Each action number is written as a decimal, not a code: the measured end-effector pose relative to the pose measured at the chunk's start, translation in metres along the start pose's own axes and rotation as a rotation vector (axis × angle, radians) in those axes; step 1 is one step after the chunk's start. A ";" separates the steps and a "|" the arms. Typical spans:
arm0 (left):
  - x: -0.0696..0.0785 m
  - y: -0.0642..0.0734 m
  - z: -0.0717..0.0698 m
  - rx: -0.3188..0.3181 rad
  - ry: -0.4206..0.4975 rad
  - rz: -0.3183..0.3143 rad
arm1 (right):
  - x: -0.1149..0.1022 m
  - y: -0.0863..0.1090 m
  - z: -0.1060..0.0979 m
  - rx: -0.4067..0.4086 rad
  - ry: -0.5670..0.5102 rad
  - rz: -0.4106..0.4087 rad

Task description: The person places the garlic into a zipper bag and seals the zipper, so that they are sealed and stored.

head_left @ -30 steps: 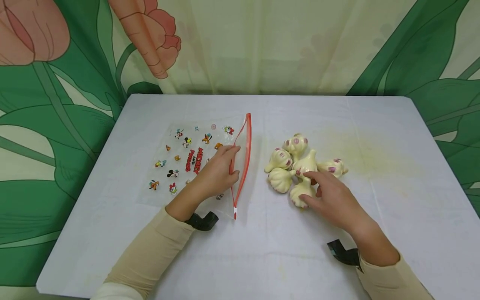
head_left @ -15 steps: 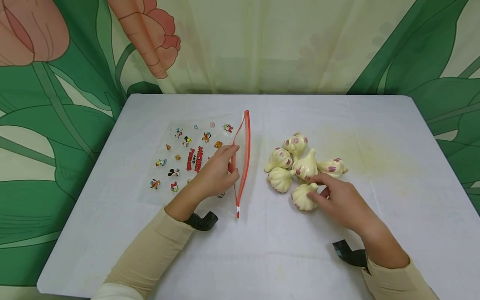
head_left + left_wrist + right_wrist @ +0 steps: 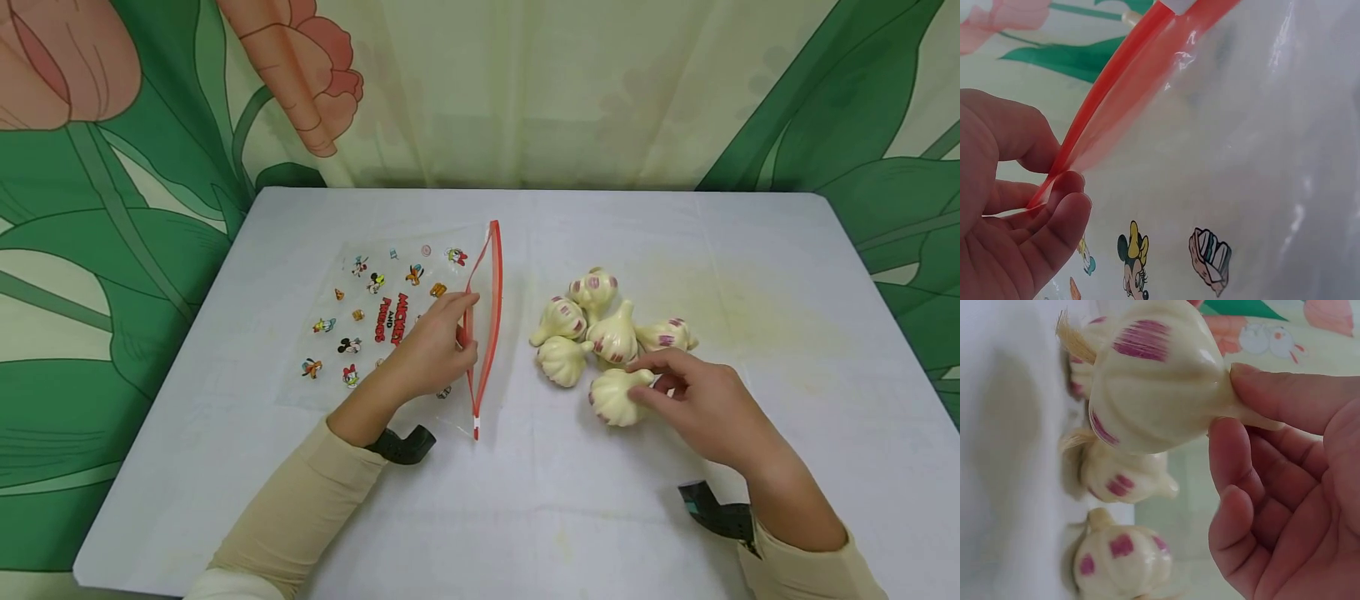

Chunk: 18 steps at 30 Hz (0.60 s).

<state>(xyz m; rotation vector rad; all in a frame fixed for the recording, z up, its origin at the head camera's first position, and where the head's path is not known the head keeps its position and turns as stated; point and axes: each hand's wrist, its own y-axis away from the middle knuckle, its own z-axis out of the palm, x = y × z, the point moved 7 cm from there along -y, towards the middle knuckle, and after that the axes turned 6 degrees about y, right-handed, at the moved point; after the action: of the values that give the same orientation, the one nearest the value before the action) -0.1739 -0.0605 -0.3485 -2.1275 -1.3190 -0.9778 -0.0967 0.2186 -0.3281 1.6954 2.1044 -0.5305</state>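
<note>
My left hand [image 3: 435, 346] pinches the near red edge of a clear zip bag [image 3: 330, 275] printed with cartoon figures. The bag lies flat with its mouth spread apart toward the right; its red zip edge [image 3: 1085, 115] runs between thumb and fingers in the left wrist view. Thumb and fingers of my right hand [image 3: 705, 404] grip a garlic bulb [image 3: 617, 398] by its neck. In the right wrist view this garlic bulb [image 3: 1154, 381] hangs off the tabletop, its root tuft pointing away from the hand. Several other garlic bulbs [image 3: 613, 333] sit clustered just behind it.
A white cloth-covered table [image 3: 540, 517] lies under everything. Behind it hangs a pale curtain [image 3: 540, 92] with large leaf and flower prints. A black wrist camera [image 3: 408, 446] sits under the left wrist, another black camera [image 3: 716, 510] under the right.
My right hand has drawn one garlic bulb away from the cluster, toward the front and slightly right. My left hand stays at the bag's edge; the bag's mouth has shifted only slightly.
</note>
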 end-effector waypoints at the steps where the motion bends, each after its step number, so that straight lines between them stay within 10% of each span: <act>1: 0.000 0.000 0.000 0.000 0.001 -0.002 | -0.002 0.001 -0.003 0.019 0.003 -0.013; 18: 0.013 0.004 -0.004 0.028 0.005 0.026 | -0.045 -0.024 -0.023 0.258 -0.138 -0.180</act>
<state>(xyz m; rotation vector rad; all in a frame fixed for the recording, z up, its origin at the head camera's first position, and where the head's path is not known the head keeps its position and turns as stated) -0.1678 -0.0581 -0.3358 -2.1147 -1.2916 -0.9488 -0.1125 0.1887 -0.2842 1.5545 2.1741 -0.9822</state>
